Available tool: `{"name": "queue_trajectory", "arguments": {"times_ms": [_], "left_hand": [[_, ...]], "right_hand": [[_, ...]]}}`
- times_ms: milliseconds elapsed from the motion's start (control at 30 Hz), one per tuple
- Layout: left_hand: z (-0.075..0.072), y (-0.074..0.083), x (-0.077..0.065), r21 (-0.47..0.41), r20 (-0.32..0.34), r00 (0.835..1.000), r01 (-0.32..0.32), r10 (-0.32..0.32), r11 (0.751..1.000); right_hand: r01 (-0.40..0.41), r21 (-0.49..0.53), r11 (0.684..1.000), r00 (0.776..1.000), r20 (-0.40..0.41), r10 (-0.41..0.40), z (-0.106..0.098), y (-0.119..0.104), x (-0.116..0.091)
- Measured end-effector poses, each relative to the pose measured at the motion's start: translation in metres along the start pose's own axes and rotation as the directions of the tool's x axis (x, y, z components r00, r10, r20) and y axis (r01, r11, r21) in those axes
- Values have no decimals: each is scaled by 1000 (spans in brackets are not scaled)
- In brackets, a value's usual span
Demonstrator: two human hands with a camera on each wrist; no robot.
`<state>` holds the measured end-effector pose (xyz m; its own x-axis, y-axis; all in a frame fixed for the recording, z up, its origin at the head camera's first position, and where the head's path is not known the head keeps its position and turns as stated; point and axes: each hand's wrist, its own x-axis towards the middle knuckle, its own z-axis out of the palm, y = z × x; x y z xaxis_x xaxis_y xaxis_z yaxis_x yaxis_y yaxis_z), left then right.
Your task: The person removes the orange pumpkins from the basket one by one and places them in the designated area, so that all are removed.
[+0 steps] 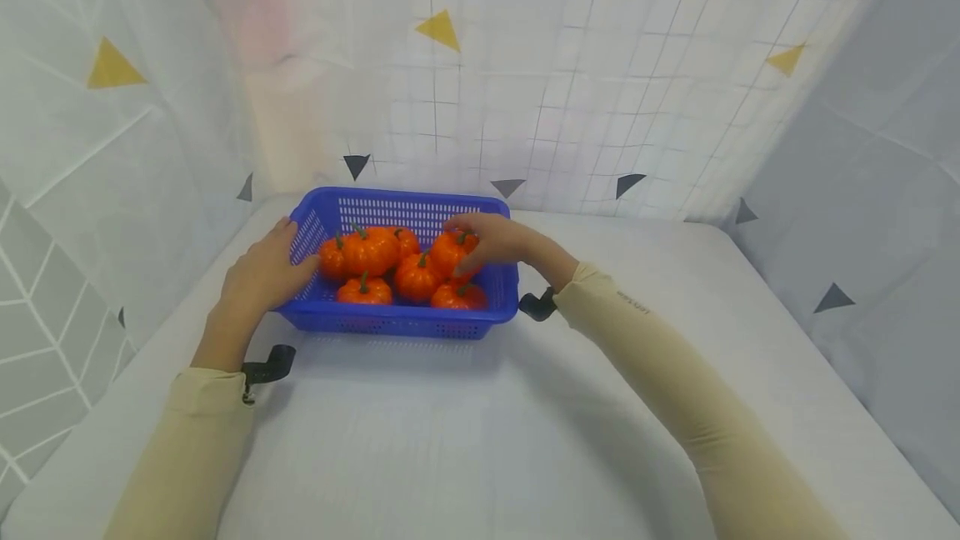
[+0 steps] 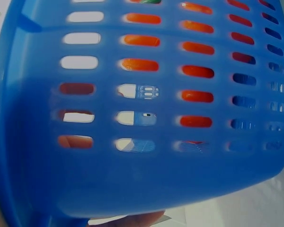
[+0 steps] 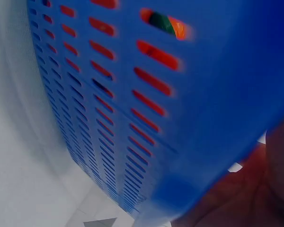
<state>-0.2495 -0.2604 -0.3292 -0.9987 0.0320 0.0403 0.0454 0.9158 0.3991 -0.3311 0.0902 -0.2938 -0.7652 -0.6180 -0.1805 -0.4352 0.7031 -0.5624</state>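
A blue plastic basket [image 1: 405, 327] with slotted walls holds several small orange pumpkins [image 1: 371, 252] with green stems. My left hand [image 1: 262, 273] is at the basket's left rim, its thumb reaching over the inside and its fingers along the rim towards the back corner. In the left wrist view the basket's slotted wall [image 2: 170, 179] fills most of the picture, with part of a finger below it. Over the right end, my right hand [image 1: 495, 242] grips a pumpkin [image 1: 448, 252] between thumb and fingers. The right wrist view shows its fingers [image 3: 232, 198] beyond the rim, the held pumpkin largely hidden.
The basket stands on a white-covered table [image 1: 420, 440] near its back edge. White sheeting with a grid pattern [image 1: 525, 65] and triangles hangs behind, with grey and white sheeting at the sides. A black wrist device [image 1: 270, 365] sticks out from each sleeve.
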Motion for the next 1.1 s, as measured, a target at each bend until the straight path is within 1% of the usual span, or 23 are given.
{"name": "queue_trajectory", "arguments": {"times_ms": [267, 433, 567, 833, 1100], "left_hand": [[0, -2, -2, 3, 7, 1000, 2, -2, 1000], [2, -3, -1, 3, 7, 1000, 0, 0, 1000], [3, -3, 0, 7, 12, 1000, 0, 0, 1000], [2, -4, 1, 12, 11, 1000, 16, -16, 1000], [1, -2, 2, 12, 10, 1000, 10, -10, 1000]], "right_hand": [[24, -15, 1000, 999, -44, -25, 1, 1, -2], [35, -1, 999, 994, -103, -34, -1, 4, -7], [41, 38, 998, 986, -161, -34, -3, 6, -12], [50, 97, 994, 960, -278, -21, -7, 3, -23], [84, 149, 985, 921, -390, -19, -13, 6, -35]]}}
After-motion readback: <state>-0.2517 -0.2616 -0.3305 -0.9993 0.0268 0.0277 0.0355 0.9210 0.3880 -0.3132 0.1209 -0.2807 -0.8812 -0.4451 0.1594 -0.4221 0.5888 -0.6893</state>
